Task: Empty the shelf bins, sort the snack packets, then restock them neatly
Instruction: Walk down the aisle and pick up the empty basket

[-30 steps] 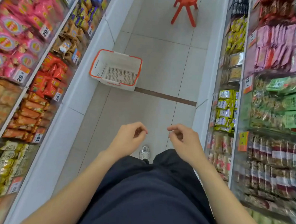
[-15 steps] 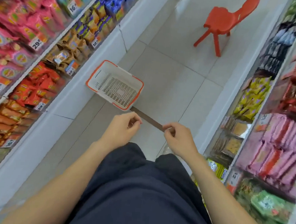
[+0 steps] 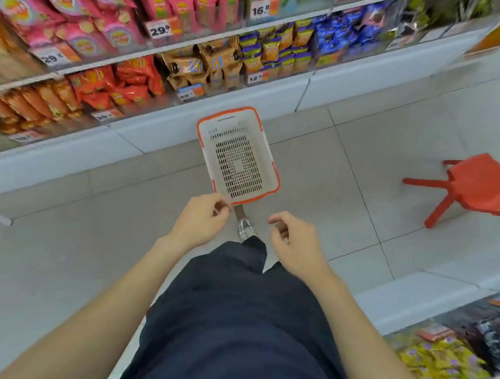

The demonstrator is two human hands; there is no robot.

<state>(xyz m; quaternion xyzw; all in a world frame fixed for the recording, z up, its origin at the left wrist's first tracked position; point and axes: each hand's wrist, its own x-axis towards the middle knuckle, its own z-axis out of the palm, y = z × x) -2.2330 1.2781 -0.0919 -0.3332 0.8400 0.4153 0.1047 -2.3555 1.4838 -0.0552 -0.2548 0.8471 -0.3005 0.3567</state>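
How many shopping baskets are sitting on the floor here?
1. The white basket, orange-rimmed and empty, stands on the tiled floor beside the base of the snack shelf. Others may lie outside the camera's view.

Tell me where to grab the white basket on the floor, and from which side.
Probably the orange rim at its near short end, from above. The basket sits upright and empty, so its wall can be hooked from inside, and that end lies closest to the left hand.
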